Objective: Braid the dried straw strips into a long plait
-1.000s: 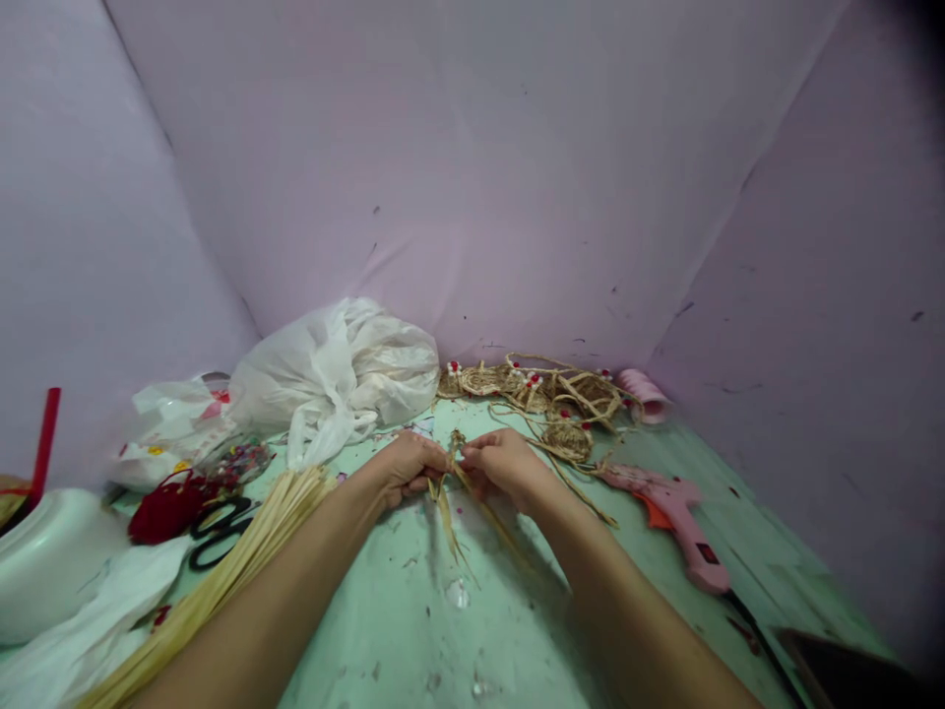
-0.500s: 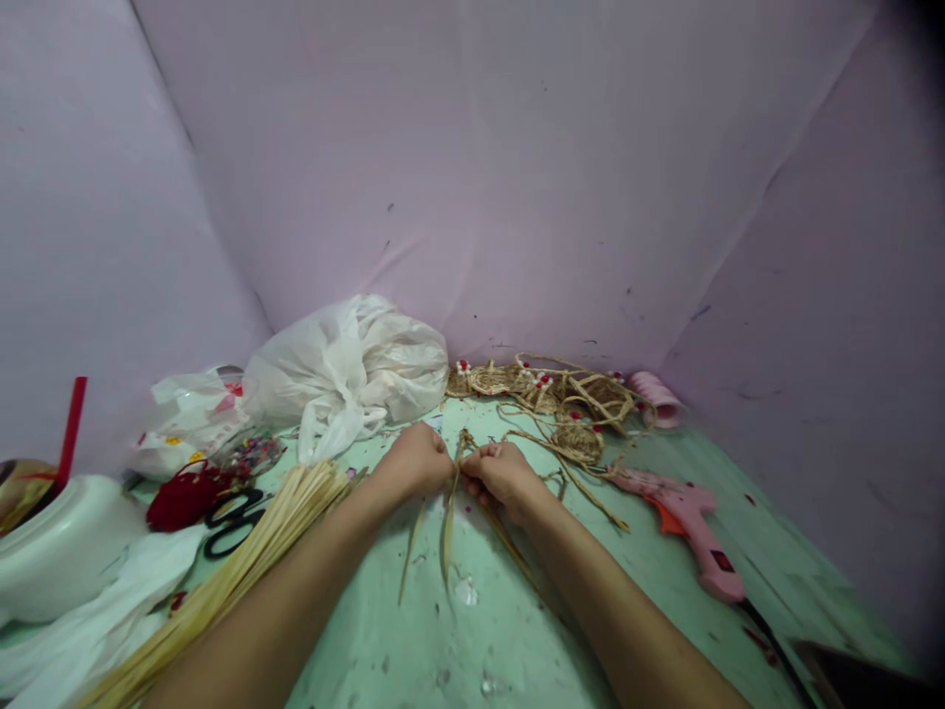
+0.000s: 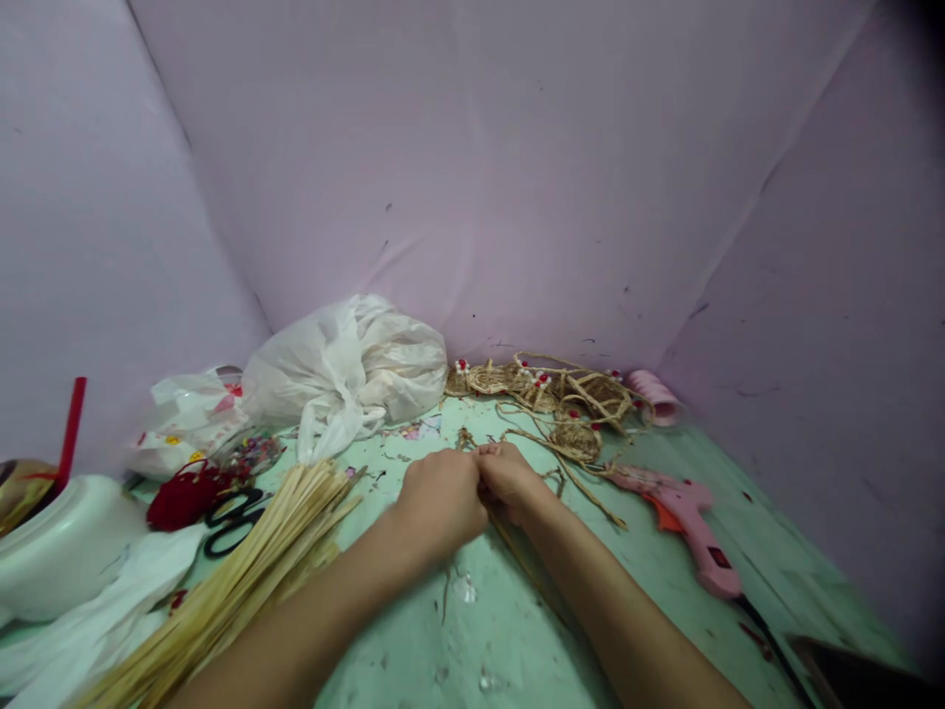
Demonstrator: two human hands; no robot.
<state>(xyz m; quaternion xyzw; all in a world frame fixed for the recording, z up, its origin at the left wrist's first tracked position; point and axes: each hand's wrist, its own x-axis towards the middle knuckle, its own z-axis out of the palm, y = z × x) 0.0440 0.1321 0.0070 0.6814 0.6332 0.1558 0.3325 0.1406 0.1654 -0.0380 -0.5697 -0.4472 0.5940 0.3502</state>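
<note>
My left hand [image 3: 443,500] and my right hand [image 3: 508,478] meet over the middle of the green table. Both are closed, with fingers curled on thin dried straw strands [image 3: 530,569]. A small knotted end [image 3: 465,437] of the strands pokes out just beyond my fingertips. One long strand trails toward me beneath my right forearm. The fingertips and the part between them are mostly hidden by my left hand. To the left lies a bundle of pale straw strips [image 3: 277,551], partly under my left forearm.
Woven straw pieces with red and white beads [image 3: 542,384] lie along the back wall beside a pink thread spool [image 3: 656,399]. A pink glue gun [image 3: 694,517] rests at right. Leftward are black-handled scissors [image 3: 232,522], red yarn [image 3: 184,495], a tied plastic bag [image 3: 350,364] and a white container [image 3: 66,551].
My left hand has moved right and nearer, up against my right hand, and now covers strands that hung in view. My right hand has barely moved.
</note>
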